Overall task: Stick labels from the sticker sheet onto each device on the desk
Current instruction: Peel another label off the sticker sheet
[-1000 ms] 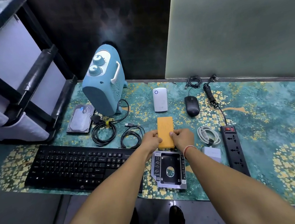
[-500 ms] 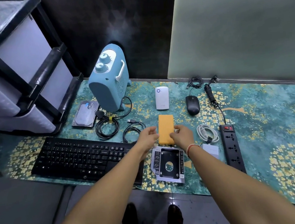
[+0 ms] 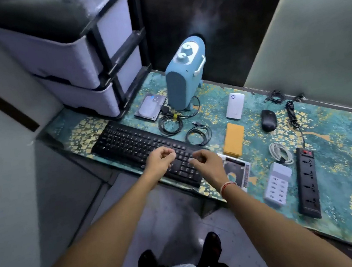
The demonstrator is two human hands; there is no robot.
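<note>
My left hand (image 3: 160,159) and my right hand (image 3: 207,164) hover side by side over the right end of the black keyboard (image 3: 128,143), fingers loosely curled, nothing visible in either. A flat yellow rectangular pad (image 3: 234,139) lies free on the desk to the right of them. Around it are a blue heater (image 3: 183,82), a hard drive (image 3: 150,107), a white box-shaped device (image 3: 235,106), a black mouse (image 3: 268,120), a silver drive caddy (image 3: 238,171) partly behind my right wrist, a white multi-port charger (image 3: 277,184) and a black power strip (image 3: 307,183).
A grey drawer unit (image 3: 62,49) stands at the desk's left end. Coiled black cables (image 3: 170,123) lie behind the keyboard, a white cable (image 3: 280,152) beside the power strip. The teal patterned mat (image 3: 337,136) covers the desk; its front edge runs diagonally below my hands.
Both hands have let go of the yellow pad and moved left over the keyboard. The camera has swung left and down, so the desk now runs diagonally.
</note>
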